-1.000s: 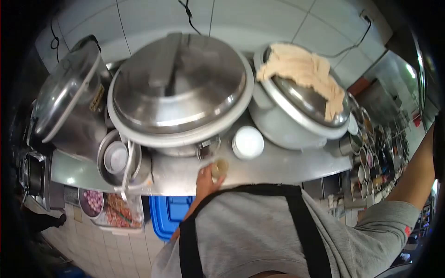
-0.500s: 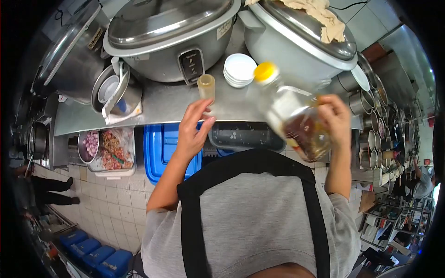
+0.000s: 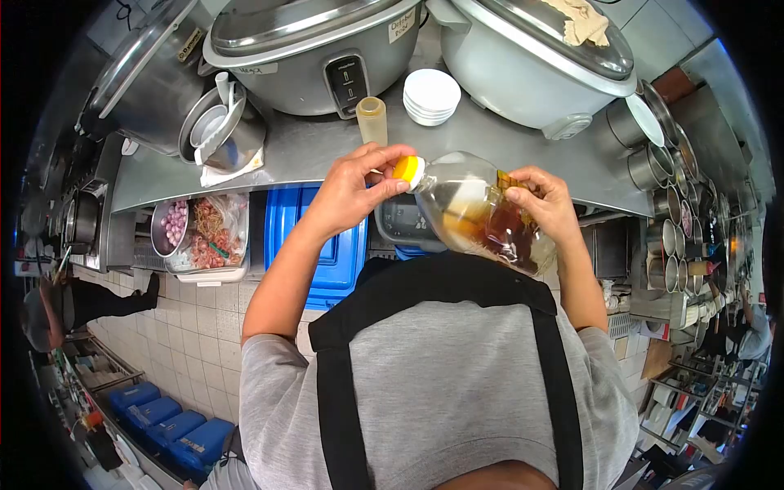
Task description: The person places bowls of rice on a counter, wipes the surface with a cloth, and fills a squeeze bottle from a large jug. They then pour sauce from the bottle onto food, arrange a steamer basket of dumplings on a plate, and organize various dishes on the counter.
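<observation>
A large clear plastic bottle (image 3: 467, 214) of dark brown liquid is held tilted in front of my chest, its neck toward the left. My left hand (image 3: 359, 184) pinches its yellow cap (image 3: 406, 170) between thumb and fingers. Gripping the bottle's side near the yellow label is my right hand (image 3: 545, 200), with the liquid pooled toward the lower right end. Just beyond my left hand, a small open-topped, cloudy tan bottle (image 3: 372, 122) stands upright on the steel counter (image 3: 314, 155). A stack of white bowls (image 3: 430, 94) sits to its right.
Two big rice cookers (image 3: 302, 65) (image 3: 531, 73) line the back of the counter. At left stands a steel pot (image 3: 224, 131) with utensils. Below are a blue lid (image 3: 314, 245) and a tub of shallots (image 3: 175, 224). Another person (image 3: 90, 302) stands at far left.
The large bottle has moved left and tipped further toward horizontal. My left hand, apart and near the small bottle before, now has hold of the yellow cap.
</observation>
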The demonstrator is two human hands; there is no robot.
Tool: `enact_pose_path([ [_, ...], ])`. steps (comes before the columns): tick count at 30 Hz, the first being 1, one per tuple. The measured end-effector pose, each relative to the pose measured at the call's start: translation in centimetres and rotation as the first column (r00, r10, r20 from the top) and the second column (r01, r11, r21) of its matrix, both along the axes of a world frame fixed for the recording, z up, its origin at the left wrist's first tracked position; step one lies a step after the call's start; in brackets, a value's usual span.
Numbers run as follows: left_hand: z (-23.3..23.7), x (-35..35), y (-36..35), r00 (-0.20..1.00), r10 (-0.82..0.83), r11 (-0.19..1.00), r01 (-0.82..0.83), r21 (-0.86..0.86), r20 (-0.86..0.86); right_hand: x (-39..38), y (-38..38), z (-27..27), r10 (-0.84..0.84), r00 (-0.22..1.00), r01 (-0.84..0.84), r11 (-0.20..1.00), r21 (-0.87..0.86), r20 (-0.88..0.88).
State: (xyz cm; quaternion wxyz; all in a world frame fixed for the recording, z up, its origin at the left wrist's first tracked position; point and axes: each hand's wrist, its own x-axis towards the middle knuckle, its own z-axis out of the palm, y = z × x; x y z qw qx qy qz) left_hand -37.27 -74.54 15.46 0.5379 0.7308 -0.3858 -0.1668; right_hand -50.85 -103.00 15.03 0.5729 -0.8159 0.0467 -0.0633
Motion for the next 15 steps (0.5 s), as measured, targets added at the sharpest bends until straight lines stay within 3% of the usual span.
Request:
enact_pose_path([
  [4, -2.5, 0.0, -0.4, 0.996, 0.047, 0.992, -0.055, -0.117, -0.070, -0.8, 0.9, -1.3, -0.065, 0.998, 0.066, 0.995, -0.077, 0.013],
  [7, -4.0, 0.6, -0.9, 0.958, 0.158, 0.981, -0.180, -0.075, -0.239, -1.4, 2.8, -1.0, -0.089, 0.993, 0.102, 0.977, -0.187, 0.078],
  [10, -2.6, 0.6, -0.8, 0.942, 0.262, 0.931, -0.191, 0.310, -0.209, -1.1, 3.5, -0.6, -0.038, 0.994, 0.074, 0.928, -0.365, 0.102],
  [14, -3.3, 2.5, 1.0, 0.950, 0.294, 0.822, -0.194, 0.536, -0.107, -0.4, 3.5, -0.6, -0.073, 0.992, 0.104, 0.925, -0.366, 0.099],
  [15, -3.5, 2.5, 1.1, 0.958, 0.278, 0.914, -0.242, 0.325, -0.069, -0.3, 3.5, -0.4, -0.068, 0.993, 0.098, 0.923, -0.371, 0.093],
])
